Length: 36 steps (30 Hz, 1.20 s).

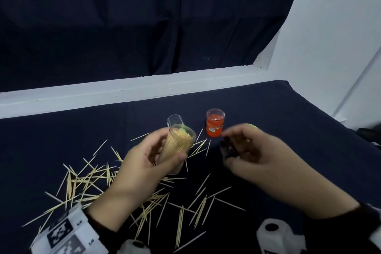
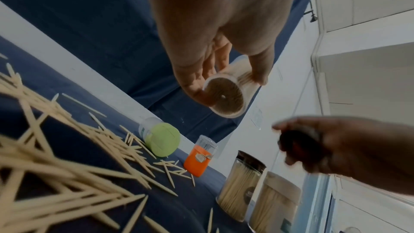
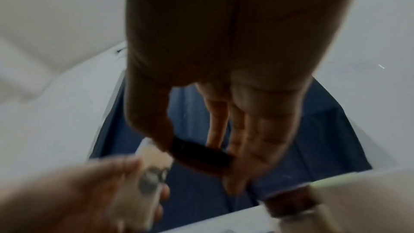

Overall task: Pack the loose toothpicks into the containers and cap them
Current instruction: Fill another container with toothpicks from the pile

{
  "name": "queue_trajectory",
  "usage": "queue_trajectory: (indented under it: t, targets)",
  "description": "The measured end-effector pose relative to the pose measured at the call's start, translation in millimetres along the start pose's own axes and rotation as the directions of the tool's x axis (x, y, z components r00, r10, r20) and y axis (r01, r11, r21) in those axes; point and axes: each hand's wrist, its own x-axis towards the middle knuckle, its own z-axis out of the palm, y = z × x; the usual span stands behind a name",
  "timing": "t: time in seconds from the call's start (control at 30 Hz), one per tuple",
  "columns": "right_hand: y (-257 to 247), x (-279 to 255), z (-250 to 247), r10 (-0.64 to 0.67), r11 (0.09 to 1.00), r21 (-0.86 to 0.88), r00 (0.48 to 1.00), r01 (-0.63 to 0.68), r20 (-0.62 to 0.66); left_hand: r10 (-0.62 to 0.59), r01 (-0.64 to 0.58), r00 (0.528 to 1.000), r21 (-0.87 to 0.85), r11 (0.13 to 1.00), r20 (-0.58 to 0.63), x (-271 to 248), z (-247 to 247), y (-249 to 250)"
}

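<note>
My left hand point(image 1: 165, 150) grips a clear container point(image 1: 179, 146) packed with toothpicks, tilted and uncapped, above the dark cloth. From below, its base point(image 2: 228, 100) shows between the thumb and fingers of the left hand point(image 2: 228, 86). My right hand point(image 1: 225, 150) pinches a dark round cap point(image 1: 229, 148) just right of the container's mouth, apart from it. The right wrist view shows the cap point(image 3: 201, 153) between thumb and fingers of the right hand point(image 3: 199, 162). Loose toothpicks point(image 1: 88, 183) lie scattered on the cloth below and left of my hands.
An orange container point(image 1: 215, 126) stands behind my hands. A clear container with a green lid point(image 2: 162, 139) lies on its side beside it. Two filled, capped containers point(image 2: 241, 178) stand at the right. A white ledge point(image 1: 123, 93) borders the cloth at the back.
</note>
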Motion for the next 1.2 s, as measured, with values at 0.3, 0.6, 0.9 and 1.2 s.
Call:
queue_trajectory:
  t: [0.3,0.6,0.9,1.2]
  targets:
    - [-15.9,22.0,27.5,-0.125,0.992,0.001,0.991,0.126,-0.038,0.112,-0.126,0.991,0.201,0.972,0.078,-12.0,4.5,3.2]
    - [-19.1,16.6,25.2,-0.235,0.95,-0.197,0.97,0.244,0.065,-0.054,0.069,0.974,-0.062,0.996,0.22,-17.3,4.9,6.5]
    - [-1.2,9.6,21.4,-0.289,0.953,-0.061,0.949,0.298,0.128,-0.168,0.288,0.862,-0.188,0.939,0.479,-11.4,-4.1,7.3]
    - [9.5,2.2,21.2,-0.325,0.937,-0.124,0.945,0.327,0.04,-0.163,0.19,0.841,0.001,0.982,0.516,-7.3,7.2,8.3]
